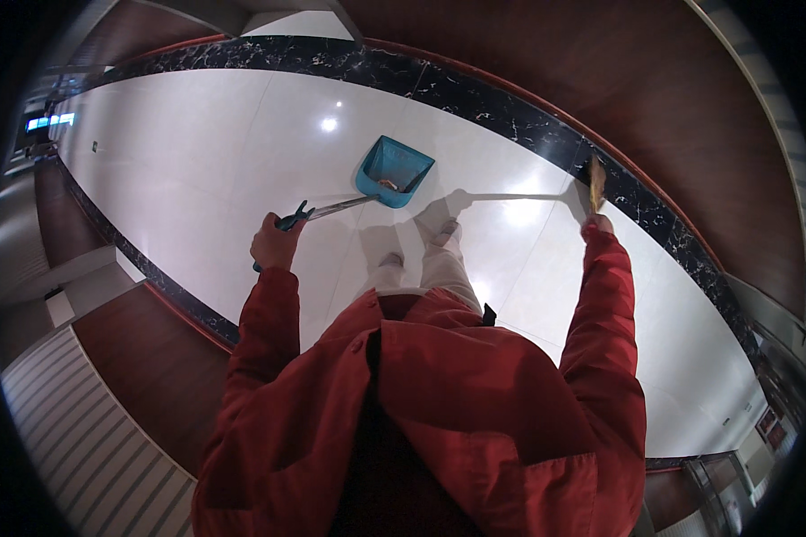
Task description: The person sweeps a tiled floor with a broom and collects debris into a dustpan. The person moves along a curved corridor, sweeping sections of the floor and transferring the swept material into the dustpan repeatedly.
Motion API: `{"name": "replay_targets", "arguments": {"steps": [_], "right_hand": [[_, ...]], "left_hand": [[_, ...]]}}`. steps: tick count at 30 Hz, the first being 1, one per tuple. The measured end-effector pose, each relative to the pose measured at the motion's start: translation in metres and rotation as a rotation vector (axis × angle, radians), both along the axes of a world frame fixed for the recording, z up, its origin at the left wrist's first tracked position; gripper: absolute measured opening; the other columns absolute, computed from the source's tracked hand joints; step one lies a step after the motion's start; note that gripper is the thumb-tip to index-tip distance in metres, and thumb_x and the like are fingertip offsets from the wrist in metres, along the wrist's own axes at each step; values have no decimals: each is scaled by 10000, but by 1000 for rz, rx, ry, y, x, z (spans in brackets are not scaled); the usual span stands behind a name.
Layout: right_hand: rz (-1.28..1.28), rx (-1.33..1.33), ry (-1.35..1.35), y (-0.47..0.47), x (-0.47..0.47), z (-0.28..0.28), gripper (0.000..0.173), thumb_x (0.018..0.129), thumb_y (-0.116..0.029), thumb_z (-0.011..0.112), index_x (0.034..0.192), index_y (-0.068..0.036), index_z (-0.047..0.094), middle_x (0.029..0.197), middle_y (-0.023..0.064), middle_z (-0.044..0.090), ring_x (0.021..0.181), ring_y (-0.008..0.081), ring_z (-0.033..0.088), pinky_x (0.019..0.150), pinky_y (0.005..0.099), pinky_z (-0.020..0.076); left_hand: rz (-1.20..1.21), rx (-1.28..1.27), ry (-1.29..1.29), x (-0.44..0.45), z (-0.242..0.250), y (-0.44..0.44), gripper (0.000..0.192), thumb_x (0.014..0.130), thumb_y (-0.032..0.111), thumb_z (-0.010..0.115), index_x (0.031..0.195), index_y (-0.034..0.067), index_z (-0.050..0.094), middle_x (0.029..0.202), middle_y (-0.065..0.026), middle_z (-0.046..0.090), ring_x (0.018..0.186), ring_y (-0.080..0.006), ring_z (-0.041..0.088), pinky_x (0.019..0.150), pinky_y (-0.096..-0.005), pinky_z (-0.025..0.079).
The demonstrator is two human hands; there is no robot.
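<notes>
My left hand (pixel 274 245) is closed around the dark grip of a long-handled teal dustpan (pixel 403 158). The pan's metal handle (pixel 342 207) slants from its rim to my hand. Some small brownish debris (pixel 388 184) lies inside the pan, which appears to rest on the floor. On the other side, with the arm stretched forward, my right hand (pixel 598 223) grips a broom. Its yellowish-brown bristles (pixel 598 182) show beyond my fingers, over the dark border by the wall; whether they touch it I cannot tell. Most of the broom's handle is hidden.
Pale glossy floor tiles (pixel 195 148) reflect ceiling lights. A black marble-patterned border (pixel 483 111) runs along a dark reddish-brown wall panel (pixel 544 60). Another such panel (pixel 154 376) stands at the lower left. My shoes (pixel 447 230) are just behind the dustpan.
</notes>
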State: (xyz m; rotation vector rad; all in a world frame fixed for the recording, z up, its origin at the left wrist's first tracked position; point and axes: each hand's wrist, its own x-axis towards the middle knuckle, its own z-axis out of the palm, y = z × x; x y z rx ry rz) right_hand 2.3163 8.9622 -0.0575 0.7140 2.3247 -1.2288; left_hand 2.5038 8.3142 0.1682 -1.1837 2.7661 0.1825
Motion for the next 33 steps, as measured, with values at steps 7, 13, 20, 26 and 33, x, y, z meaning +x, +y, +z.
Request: {"name": "replay_targets", "arguments": {"steps": [7, 13, 20, 26, 33], "right_hand": [[-190, -153, -232, -171, 35, 19, 207, 707, 11, 516, 894, 0, 428, 500, 83, 464, 382, 226, 489, 304, 359, 379], [214, -190, -504, -221, 76, 94, 575, 742, 1, 506, 1219, -129, 211, 508, 78, 435, 348, 199, 432, 271, 345, 335], [161, -425, -499, -188, 100, 145, 601, 724, -4, 597, 1264, -131, 365, 555, 60, 488, 394, 129, 434, 334, 272, 348], [-150, -499, -454, -169, 128, 179, 551, 740, 14, 561, 1228, -163, 378, 574, 59, 496, 395, 128, 440, 335, 268, 357], [-348, -504, -385, -161, 80, 131, 495, 773, -11, 527, 1160, -206, 288, 590, 74, 458, 418, 140, 429, 346, 262, 355]], "left_hand": [[27, -50, -34, -7, 0, 8, 446, 623, 480, 705, 756, 91, 531, 706, -79, 632, 671, -315, 603, 582, -413, 455], [-25, -9, 6, -17, -6, 1, 454, 634, 493, 692, 741, 86, 522, 693, -79, 631, 657, -320, 601, 572, -415, 456], [-58, 6, -8, -28, -11, -15, 451, 651, 474, 681, 816, 74, 553, 708, -91, 631, 680, -314, 607, 578, -407, 472], [-56, 10, -44, -30, -8, -19, 464, 653, 485, 673, 842, 78, 557, 749, -80, 639, 708, -300, 613, 603, -399, 478], [-51, 46, -75, -29, -6, -17, 441, 676, 468, 664, 866, 86, 550, 773, -87, 635, 734, -298, 609, 617, -404, 476]]}}
